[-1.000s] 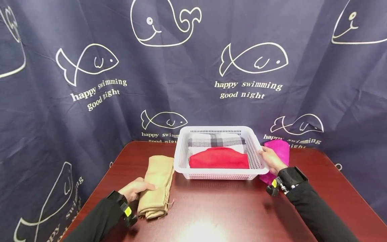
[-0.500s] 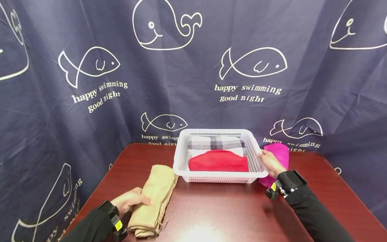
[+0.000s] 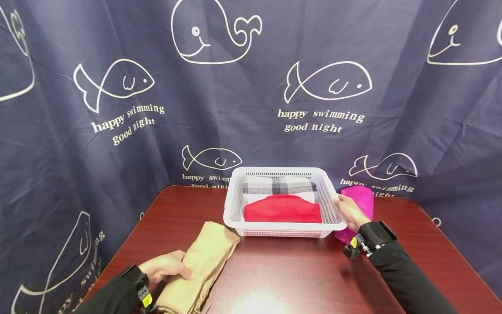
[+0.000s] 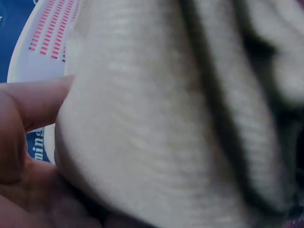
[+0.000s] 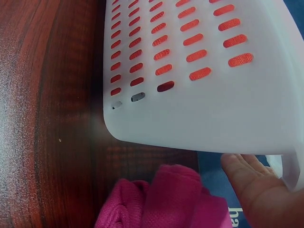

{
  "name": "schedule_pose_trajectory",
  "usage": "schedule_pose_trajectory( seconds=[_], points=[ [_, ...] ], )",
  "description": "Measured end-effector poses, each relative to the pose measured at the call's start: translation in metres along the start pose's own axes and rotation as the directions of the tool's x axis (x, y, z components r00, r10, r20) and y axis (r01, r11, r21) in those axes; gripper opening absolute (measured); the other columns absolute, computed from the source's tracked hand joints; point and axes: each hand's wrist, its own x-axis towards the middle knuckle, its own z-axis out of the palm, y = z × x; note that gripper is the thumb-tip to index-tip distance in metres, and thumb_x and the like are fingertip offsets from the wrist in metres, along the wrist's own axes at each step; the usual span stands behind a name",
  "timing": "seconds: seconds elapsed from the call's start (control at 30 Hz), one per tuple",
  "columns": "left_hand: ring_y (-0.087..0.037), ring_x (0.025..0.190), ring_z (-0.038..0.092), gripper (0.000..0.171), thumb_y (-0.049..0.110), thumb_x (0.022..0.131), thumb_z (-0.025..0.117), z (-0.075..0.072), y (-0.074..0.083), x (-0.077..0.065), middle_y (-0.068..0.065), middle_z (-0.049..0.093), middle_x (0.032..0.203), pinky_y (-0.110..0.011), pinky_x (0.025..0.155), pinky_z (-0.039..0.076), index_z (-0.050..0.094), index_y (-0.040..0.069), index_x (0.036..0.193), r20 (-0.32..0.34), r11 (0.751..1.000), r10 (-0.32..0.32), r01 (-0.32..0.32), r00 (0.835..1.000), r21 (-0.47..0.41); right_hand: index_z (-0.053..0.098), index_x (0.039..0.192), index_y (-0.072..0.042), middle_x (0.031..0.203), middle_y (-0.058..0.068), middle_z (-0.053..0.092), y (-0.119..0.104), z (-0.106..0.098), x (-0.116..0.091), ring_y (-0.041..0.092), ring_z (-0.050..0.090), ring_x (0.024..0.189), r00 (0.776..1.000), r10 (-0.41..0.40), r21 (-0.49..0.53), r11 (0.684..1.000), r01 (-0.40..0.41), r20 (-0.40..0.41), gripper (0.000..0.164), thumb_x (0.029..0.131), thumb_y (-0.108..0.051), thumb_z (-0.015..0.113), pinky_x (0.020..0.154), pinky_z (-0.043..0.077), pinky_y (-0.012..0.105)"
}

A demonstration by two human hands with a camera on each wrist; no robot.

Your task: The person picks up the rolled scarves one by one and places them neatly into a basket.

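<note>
A folded beige scarf (image 3: 208,257) lies slanted at the front left, and my left hand (image 3: 166,267) grips its left edge, thumb on top. Up close in the left wrist view, the scarf's folded layers (image 4: 128,118) fill most of the picture; the fingers below are partly hidden. My right hand (image 3: 351,211) holds the right rim of a white plastic basket (image 3: 286,226). Inside the basket lie a red folded cloth (image 3: 282,209) and, behind it, a grey-and-white checked cloth (image 3: 280,185). The scarf's far end touches or nearly touches the basket's front left corner.
A magenta folded cloth (image 3: 362,200) lies right of the basket, partly behind my right hand; its folds (image 5: 171,199) show below the basket in the right wrist view. The reddish-brown table (image 3: 298,274) ends at a dark blue curtain (image 3: 251,109) printed with fish.
My left hand has drawn the beige scarf toward the front left and tilted it, its far end swinging right. The right hand stays on the basket rim.
</note>
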Motion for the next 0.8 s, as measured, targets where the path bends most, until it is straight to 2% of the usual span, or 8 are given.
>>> schedule_pose_trajectory(
  seconds=[0.17,0.33,0.57,0.8],
  points=[
    [-0.027,0.082,0.065,0.032,-0.006,0.070,0.062,0.001,0.000,-0.001,-0.011,0.066,0.087,-0.043,0.075,0.053,0.056,-0.008,0.101,0.061,0.997,0.071,-0.073,0.996,0.036,0.010,0.144,0.015,0.139,0.042,0.026,0.000,-0.001,0.000,0.052,0.035,0.125,1.000,0.002,-0.001,1.000,-0.002,-0.003,0.049,0.102,-0.009,0.018,0.096,0.038,0.059],
    [-0.026,0.084,0.063,0.039,-0.011,0.065,0.063,0.006,0.001,0.002,-0.011,0.066,0.091,-0.041,0.078,0.052,0.056,-0.009,0.103,0.128,0.988,0.126,-0.136,0.984,0.074,0.012,0.143,0.015,0.138,0.042,0.029,-0.001,-0.001,0.001,0.051,0.039,0.123,1.000,-0.011,-0.019,1.000,0.011,-0.015,0.048,0.102,-0.010,0.019,0.095,0.040,0.056],
    [-0.025,0.088,0.061,0.045,-0.017,0.063,0.063,0.014,0.012,0.004,-0.009,0.065,0.095,-0.044,0.084,0.050,0.056,-0.009,0.107,0.165,0.976,0.124,-0.150,0.978,0.157,0.011,0.143,0.015,0.138,0.042,0.028,-0.003,-0.001,0.001,0.052,0.037,0.124,1.000,-0.002,-0.010,1.000,0.002,-0.016,0.049,0.103,-0.011,0.019,0.095,0.040,0.056],
    [-0.020,0.083,0.057,0.048,-0.019,0.056,0.065,0.030,0.020,0.013,-0.006,0.063,0.091,-0.032,0.081,0.048,0.059,-0.005,0.102,0.218,0.953,0.170,-0.217,0.961,0.212,0.011,0.144,0.015,0.139,0.042,0.026,-0.001,0.001,0.000,0.053,0.034,0.126,1.000,0.005,0.008,1.000,-0.005,-0.015,0.048,0.102,-0.009,0.019,0.098,0.037,0.058]
  ],
)
